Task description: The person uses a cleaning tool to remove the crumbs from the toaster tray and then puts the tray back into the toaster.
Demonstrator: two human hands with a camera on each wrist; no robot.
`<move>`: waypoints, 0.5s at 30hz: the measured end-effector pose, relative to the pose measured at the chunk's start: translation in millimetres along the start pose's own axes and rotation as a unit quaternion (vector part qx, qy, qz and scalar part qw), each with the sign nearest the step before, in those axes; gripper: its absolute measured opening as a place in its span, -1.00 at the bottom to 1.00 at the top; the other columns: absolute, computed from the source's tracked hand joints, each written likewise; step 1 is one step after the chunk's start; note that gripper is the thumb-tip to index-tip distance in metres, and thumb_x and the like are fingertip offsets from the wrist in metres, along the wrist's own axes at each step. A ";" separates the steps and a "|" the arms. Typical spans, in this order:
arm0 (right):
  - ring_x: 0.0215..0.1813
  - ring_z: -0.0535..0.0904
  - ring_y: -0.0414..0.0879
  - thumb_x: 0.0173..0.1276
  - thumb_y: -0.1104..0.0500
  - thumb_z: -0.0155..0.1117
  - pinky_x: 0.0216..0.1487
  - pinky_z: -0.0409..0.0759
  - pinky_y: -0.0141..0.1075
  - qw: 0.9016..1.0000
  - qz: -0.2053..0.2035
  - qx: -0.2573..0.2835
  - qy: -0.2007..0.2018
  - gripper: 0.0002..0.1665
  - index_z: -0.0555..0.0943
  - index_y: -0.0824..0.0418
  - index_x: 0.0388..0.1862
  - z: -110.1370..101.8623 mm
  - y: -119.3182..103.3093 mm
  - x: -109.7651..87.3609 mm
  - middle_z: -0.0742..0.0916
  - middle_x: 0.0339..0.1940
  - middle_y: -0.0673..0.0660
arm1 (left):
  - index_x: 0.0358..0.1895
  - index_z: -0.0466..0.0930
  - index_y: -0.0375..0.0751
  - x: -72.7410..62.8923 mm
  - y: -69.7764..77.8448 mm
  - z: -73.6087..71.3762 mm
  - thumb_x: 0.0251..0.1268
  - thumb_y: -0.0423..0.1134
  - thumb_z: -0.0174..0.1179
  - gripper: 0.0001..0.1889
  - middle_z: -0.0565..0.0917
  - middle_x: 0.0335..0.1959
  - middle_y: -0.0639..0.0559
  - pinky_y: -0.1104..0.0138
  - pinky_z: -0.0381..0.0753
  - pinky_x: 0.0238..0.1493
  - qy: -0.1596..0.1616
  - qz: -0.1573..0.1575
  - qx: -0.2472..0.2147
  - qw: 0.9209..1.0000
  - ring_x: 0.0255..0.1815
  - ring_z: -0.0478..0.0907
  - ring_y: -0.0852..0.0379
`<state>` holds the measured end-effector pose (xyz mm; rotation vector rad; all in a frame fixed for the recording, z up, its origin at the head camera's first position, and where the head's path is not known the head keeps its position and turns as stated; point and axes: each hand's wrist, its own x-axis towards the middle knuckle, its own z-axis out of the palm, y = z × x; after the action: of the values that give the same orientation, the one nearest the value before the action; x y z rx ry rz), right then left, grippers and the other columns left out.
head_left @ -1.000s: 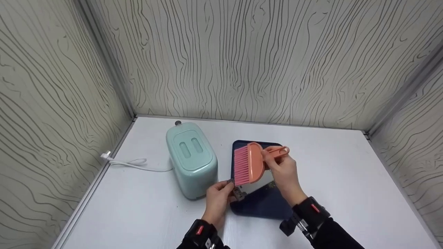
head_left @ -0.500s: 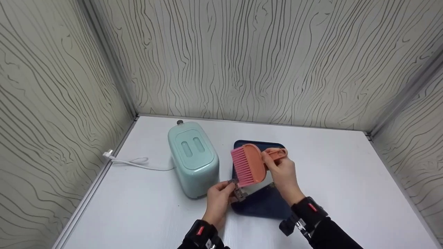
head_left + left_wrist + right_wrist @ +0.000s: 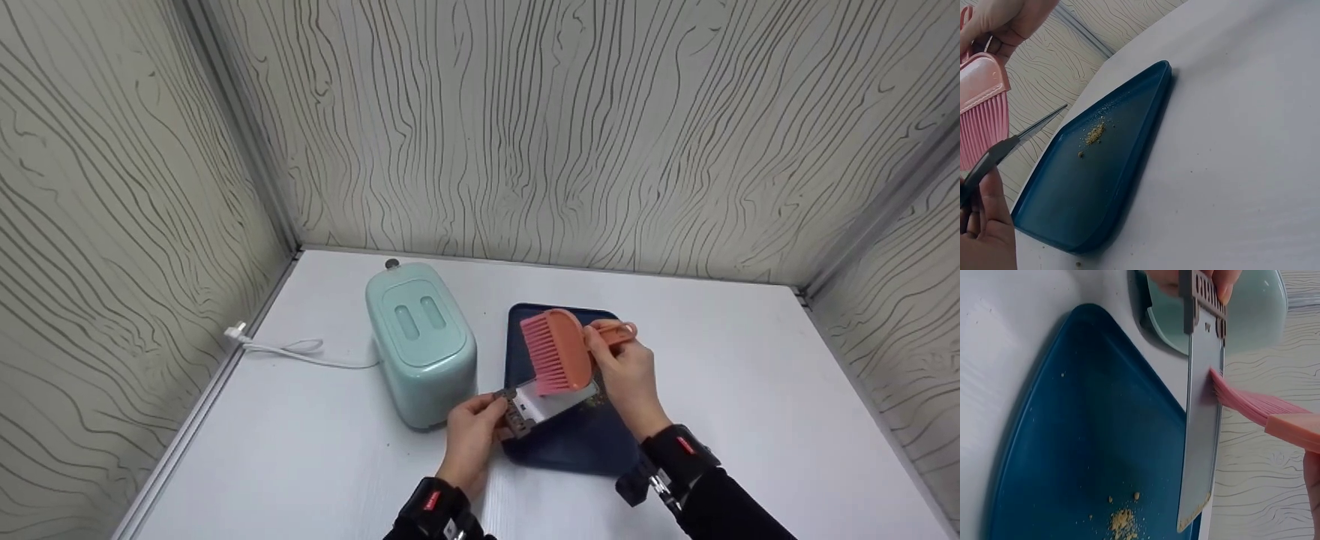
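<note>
My left hand (image 3: 471, 435) grips the brown slotted plastic end of a flat metal crumb tray (image 3: 1201, 422), held tilted above a dark blue tray (image 3: 570, 450). My right hand (image 3: 626, 375) holds an orange brush (image 3: 570, 349) by its handle. Its pink bristles (image 3: 1247, 402) touch the metal face of the crumb tray, bending near the plastic end in the right wrist view. A line of crumbs clings along the far end of the metal. A small heap of crumbs (image 3: 1095, 134) lies in the blue tray, with loose bits around it.
A mint-green toaster (image 3: 420, 345) with a lid stands left of the blue tray. Its white cord (image 3: 300, 358) runs left to a plug near the table edge. Several specks dot the white table (image 3: 1230, 169). Wood-grain panels rise at the back and sides.
The brush moved slightly left, then back right along the crumb tray, baring more of the metal near the plastic end. My left hand stays about where it was.
</note>
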<state>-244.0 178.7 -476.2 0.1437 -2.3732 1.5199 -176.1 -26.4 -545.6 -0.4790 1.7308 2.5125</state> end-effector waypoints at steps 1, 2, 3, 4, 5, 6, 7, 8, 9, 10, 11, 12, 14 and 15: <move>-0.37 0.67 -0.30 0.52 0.03 0.27 -0.40 0.55 -0.49 1.000 0.000 -0.008 0.001 -0.68 0.69 0.26 0.01 -1.2 1.4 0.8 0.80 -0.26 0.18 | 0.02 0.63 -0.47 -0.5 0.3 -0.3 0.39 -0.29 0.23 -0.71 0.71 -0.20 -0.13 0.30 0.67 -0.21 -0.001 0.000 0.000 1.000 -0.26 0.63 0.12; -0.37 0.67 -0.30 0.53 0.03 0.27 -0.40 0.54 -0.49 1.000 -0.001 -0.015 0.003 -0.67 0.69 0.27 0.01 -2.4 2.9 1.7 0.80 -0.26 0.19 | 0.02 0.63 -0.47 -0.8 0.4 -0.7 0.39 -0.29 0.23 -0.71 0.71 -0.20 -0.13 0.30 0.67 -0.21 -0.003 -0.001 0.000 1.000 -0.26 0.63 0.11; -0.38 0.67 -0.31 0.53 0.03 0.26 -0.41 0.54 -0.50 1.000 -0.002 -0.019 0.005 -0.67 0.70 0.28 0.00 -3.8 4.3 2.6 0.80 -0.26 0.20 | 0.02 0.63 -0.47 -1.1 0.6 -1.1 0.39 -0.30 0.22 -0.71 0.70 -0.20 -0.14 0.30 0.67 -0.21 -0.005 -0.001 0.000 1.000 -0.25 0.64 0.11; -0.39 0.66 -0.31 0.53 0.03 0.26 -0.43 0.53 -0.50 1.000 -0.003 -0.024 0.008 -0.67 0.70 0.28 0.00 -5.0 6.4 3.4 0.80 -0.27 0.21 | 0.02 0.63 -0.46 -1.4 0.9 -1.5 0.39 -0.30 0.22 -0.71 0.70 -0.19 -0.14 0.30 0.66 -0.20 -0.006 -0.001 0.001 1.000 -0.25 0.64 0.11; -0.38 0.66 -0.31 0.54 0.04 0.25 -0.42 0.53 -0.50 1.000 -0.007 -0.026 0.010 -0.67 0.70 0.29 0.01 -6.4 8.0 4.0 0.80 -0.26 0.21 | 0.02 0.63 -0.47 -1.5 1.0 -2.0 0.39 -0.30 0.21 -0.72 0.70 -0.19 -0.15 0.30 0.66 -0.20 -0.007 -0.001 0.001 1.000 -0.24 0.63 0.10; -0.38 0.66 -0.32 0.54 0.05 0.24 -0.42 0.53 -0.51 0.999 -0.011 -0.028 0.012 -0.67 0.70 0.29 0.01 -7.8 10.0 4.8 0.80 -0.26 0.21 | 0.01 0.63 -0.46 -2.0 1.5 -2.5 0.39 -0.30 0.21 -0.72 0.70 -0.19 -0.15 0.31 0.65 -0.20 -0.007 -0.001 0.003 1.000 -0.24 0.63 0.11; -0.38 0.66 -0.32 0.54 0.06 0.24 -0.42 0.52 -0.52 0.999 -0.015 -0.030 0.016 -0.68 0.70 0.29 0.00 -9.1 11.9 5.4 0.80 -0.26 0.22 | 0.01 0.63 -0.46 -1.9 1.5 -3.2 0.39 -0.30 0.21 -0.72 0.69 -0.19 -0.15 0.31 0.65 -0.20 -0.007 -0.001 0.004 1.000 -0.24 0.62 0.11; -0.36 0.67 -0.32 0.54 0.07 0.24 -0.41 0.53 -0.53 0.999 -0.021 -0.028 0.020 -0.68 0.70 0.30 0.01 -10.3 13.8 6.2 0.80 -0.25 0.22 | 0.01 0.63 -0.46 -1.8 1.4 -3.6 0.39 -0.30 0.21 -0.73 0.69 -0.19 -0.15 0.31 0.64 -0.20 -0.005 -0.001 0.006 1.000 -0.24 0.62 0.11; -0.34 0.68 -0.32 0.54 0.09 0.24 -0.40 0.53 -0.54 0.999 -0.025 -0.026 0.025 -0.70 0.70 0.30 0.01 -11.5 15.6 6.9 0.80 -0.25 0.22 | 0.00 0.63 -0.46 -1.8 1.5 -3.8 0.39 -0.30 0.21 -0.73 0.69 -0.19 -0.14 0.31 0.64 -0.20 -0.004 -0.001 0.007 1.000 -0.24 0.61 0.11; -0.32 0.68 -0.34 0.54 0.10 0.24 -0.38 0.54 -0.55 0.999 -0.030 -0.026 0.029 -0.71 0.69 0.30 0.02 -12.7 17.0 7.5 0.80 -0.23 0.22 | 0.00 0.63 -0.46 -1.8 1.5 -3.9 0.40 -0.30 0.21 -0.73 0.69 -0.19 -0.14 0.31 0.63 -0.20 -0.003 0.000 0.008 1.000 -0.24 0.61 0.11; -0.30 0.68 -0.36 0.54 0.12 0.25 -0.35 0.55 -0.56 0.999 -0.035 -0.025 0.033 -0.72 0.69 0.30 0.02 -14.0 18.4 8.2 0.80 -0.22 0.23 | 0.00 0.62 -0.46 -1.8 1.5 -4.0 0.40 -0.30 0.22 -0.73 0.68 -0.19 -0.14 0.31 0.63 -0.20 -0.001 0.000 0.010 1.000 -0.24 0.60 0.12; -0.30 0.67 -0.37 0.53 0.12 0.25 -0.35 0.54 -0.57 0.998 -0.037 -0.027 0.037 -0.72 0.69 0.30 0.02 -15.1 20.1 9.1 0.80 -0.22 0.23 | 0.00 0.62 -0.45 -1.8 1.6 -4.0 0.40 -0.30 0.22 -0.74 0.69 -0.19 -0.13 0.31 0.63 -0.20 0.000 0.000 0.011 1.000 -0.25 0.60 0.12; -0.30 0.65 -0.43 0.53 0.13 0.25 -0.33 0.53 -0.59 0.997 -0.042 -0.033 0.047 -0.73 0.70 0.31 0.00 -17.2 22.7 10.8 0.80 -0.22 0.24 | 0.00 0.63 -0.45 -1.8 1.9 -3.9 0.41 -0.30 0.22 -0.74 0.69 -0.19 -0.13 0.30 0.63 -0.20 0.000 0.000 0.012 1.000 -0.25 0.60 0.12; -0.29 0.64 -0.46 0.53 0.13 0.26 -0.31 0.52 -0.61 0.997 -0.044 -0.037 0.052 -0.73 0.70 0.31 -0.01 -18.3 24.0 11.7 0.80 -0.21 0.25 | -0.01 0.63 -0.45 -1.8 2.0 -3.9 0.41 -0.30 0.22 -0.74 0.68 -0.19 -0.12 0.30 0.63 -0.21 0.000 0.000 0.011 1.000 -0.25 0.60 0.12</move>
<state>-257.3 206.5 -486.2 0.1459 -2.3066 1.3650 -174.0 -30.5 -544.6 -0.4775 1.7575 2.4904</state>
